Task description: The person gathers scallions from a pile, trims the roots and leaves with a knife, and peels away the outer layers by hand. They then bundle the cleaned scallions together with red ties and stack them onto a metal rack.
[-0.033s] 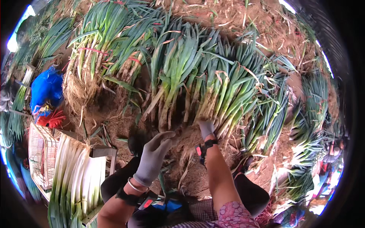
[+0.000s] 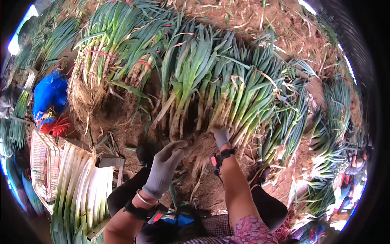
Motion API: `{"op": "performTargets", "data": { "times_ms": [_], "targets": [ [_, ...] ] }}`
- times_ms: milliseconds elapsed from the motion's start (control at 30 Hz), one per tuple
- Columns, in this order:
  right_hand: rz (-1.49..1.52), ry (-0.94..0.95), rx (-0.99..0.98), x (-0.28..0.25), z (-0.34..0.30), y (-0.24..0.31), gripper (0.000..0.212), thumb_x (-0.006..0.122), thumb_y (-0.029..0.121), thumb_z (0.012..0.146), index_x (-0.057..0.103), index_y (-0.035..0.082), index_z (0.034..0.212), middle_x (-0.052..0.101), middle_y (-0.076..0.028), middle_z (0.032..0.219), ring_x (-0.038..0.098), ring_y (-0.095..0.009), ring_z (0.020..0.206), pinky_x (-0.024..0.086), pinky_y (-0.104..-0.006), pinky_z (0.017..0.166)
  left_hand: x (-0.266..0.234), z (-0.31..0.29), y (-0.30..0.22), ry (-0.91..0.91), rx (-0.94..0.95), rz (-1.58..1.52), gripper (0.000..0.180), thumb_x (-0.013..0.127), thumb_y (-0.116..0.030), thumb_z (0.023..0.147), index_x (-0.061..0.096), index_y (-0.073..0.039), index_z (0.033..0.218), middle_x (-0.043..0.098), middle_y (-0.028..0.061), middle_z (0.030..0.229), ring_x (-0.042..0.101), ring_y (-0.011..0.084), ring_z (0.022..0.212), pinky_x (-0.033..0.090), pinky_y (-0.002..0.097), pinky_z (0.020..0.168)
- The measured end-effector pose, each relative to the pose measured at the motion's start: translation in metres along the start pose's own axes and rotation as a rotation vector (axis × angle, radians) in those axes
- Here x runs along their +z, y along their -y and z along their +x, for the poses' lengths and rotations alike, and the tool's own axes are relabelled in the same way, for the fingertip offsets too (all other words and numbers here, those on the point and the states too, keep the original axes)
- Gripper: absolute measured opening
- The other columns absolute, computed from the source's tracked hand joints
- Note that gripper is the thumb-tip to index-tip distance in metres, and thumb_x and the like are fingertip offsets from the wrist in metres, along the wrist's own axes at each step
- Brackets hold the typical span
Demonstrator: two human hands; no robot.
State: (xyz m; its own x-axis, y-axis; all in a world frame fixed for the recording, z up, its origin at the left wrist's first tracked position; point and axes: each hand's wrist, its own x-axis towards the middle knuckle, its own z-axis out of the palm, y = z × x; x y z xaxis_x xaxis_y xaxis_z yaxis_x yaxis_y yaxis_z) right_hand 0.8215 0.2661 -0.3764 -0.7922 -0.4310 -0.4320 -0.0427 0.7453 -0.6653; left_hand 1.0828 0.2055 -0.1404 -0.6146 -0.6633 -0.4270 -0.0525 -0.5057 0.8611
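Note:
A long row of green onions (image 2: 191, 77) lies in front of me, green leaves pointing away and soil-covered root ends toward me. My right hand (image 2: 221, 137), in a pale grey glove, is at the root ends in the middle of the row. Its fingers curl in against a stalk base, their tips partly hidden. My left hand (image 2: 164, 166), gloved alike, hovers just left of it over the soil and loose roots. The left fingers are stretched out and slightly bent, the thumb apart from them, and nothing shows between them.
Peeled green onions (image 2: 77, 183) with white stalks rest on a metal stand (image 2: 111, 161) at the near left. Beside them is a pale plastic basket (image 2: 42, 162). A blue bag (image 2: 50, 95) and red ties (image 2: 55, 127) sit above it. Tied bundles (image 2: 91, 69) stand at the far left.
My right forearm and wrist have shifted very slightly to the right. My left hand and the green onions look the same.

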Motion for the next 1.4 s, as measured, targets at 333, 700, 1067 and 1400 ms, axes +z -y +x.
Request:
{"op": "performTargets", "data": {
  "times_ms": [333,700,1067,1400],
  "targets": [
    [0.432,0.271,-0.347,-0.082,-0.15,-0.017,0.027,0.046,0.015,0.093,0.06,0.004,0.113,0.055,-0.001,0.078,0.05,-0.01,0.063,0.043,-0.0244,0.054,0.003,0.022,0.051,0.155,0.113,0.024,0.033,0.049,-0.017,0.096,0.052,0.005,0.121,0.062,0.0111,0.107,0.06,0.0183,0.102,0.047,0.0314,0.091],
    [0.987,1.018,0.106,-0.203,-0.365,-0.033,0.046,0.062,0.021,0.089,0.049,-0.007,0.122,0.045,0.001,0.06,0.044,-0.011,0.054,0.038,-0.0267,0.05,0.05,0.012,0.051,0.409,-0.176,-0.635,0.035,0.047,-0.034,0.096,0.052,-0.008,0.119,0.064,0.0051,0.101,0.063,0.0204,0.091,0.049,0.0444,0.088],
    [-0.004,-0.151,-0.812,-0.068,-0.242,0.12,0.043,0.073,0.018,0.077,0.054,-0.001,0.11,0.067,-0.012,0.085,0.065,-0.025,0.075,0.05,-0.0392,0.068,0.017,0.019,0.031,0.311,0.104,-0.787,0.028,0.055,-0.007,0.091,0.051,0.0,0.117,0.063,0.008,0.097,0.063,0.022,0.086,0.052,0.0341,0.078],
    [0.146,-0.193,-0.763,-0.018,-0.267,0.102,0.023,0.068,0.018,0.081,0.059,-0.002,0.088,0.06,-0.011,0.069,0.053,-0.019,0.058,0.045,-0.0351,0.055,-0.01,0.045,0.041,-0.029,0.382,-0.524,0.021,0.063,0.003,0.083,0.058,0.005,0.104,0.066,0.0076,0.083,0.062,0.0166,0.069,0.051,0.0286,0.067]
  ]
}}
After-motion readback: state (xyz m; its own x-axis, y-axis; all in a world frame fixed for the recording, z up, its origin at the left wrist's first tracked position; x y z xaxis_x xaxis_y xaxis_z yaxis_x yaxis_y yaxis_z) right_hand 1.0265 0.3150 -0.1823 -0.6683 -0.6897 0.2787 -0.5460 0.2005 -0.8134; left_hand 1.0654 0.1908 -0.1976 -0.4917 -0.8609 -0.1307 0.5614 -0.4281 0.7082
